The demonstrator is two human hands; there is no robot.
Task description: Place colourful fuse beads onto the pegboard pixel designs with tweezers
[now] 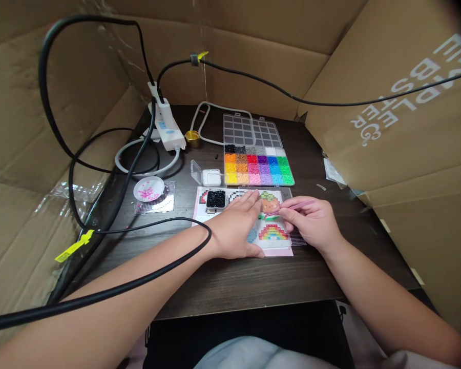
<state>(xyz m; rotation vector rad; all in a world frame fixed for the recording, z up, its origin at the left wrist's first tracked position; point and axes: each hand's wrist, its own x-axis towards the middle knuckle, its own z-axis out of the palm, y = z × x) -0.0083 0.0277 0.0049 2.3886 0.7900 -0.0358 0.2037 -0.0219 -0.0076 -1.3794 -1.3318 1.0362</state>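
My left hand [238, 225] lies flat with fingers stretched over a sheet of printed pixel patterns [278, 252] and a clear pegboard [288, 237] on top of it. Pinched in my right hand [315, 223] is a pair of pink tweezers [300, 205]. Their bent tip is down at the green strip under the brown-and-green pattern [269, 205]; whether a bead is between the tips is too small to tell. A rainbow pattern [273, 232] shows just below. Beside my left fingers stands a small box of black beads [216, 199].
Behind the sheet lies an open, sectioned bead case [259, 166] of many colours. A small box of white beads [211, 177] and a white dish [149, 189] with pink beads stand left. A power strip [167, 125] and black cables [138, 154] cross the left side; cardboard walls [253, 77] surround the table.
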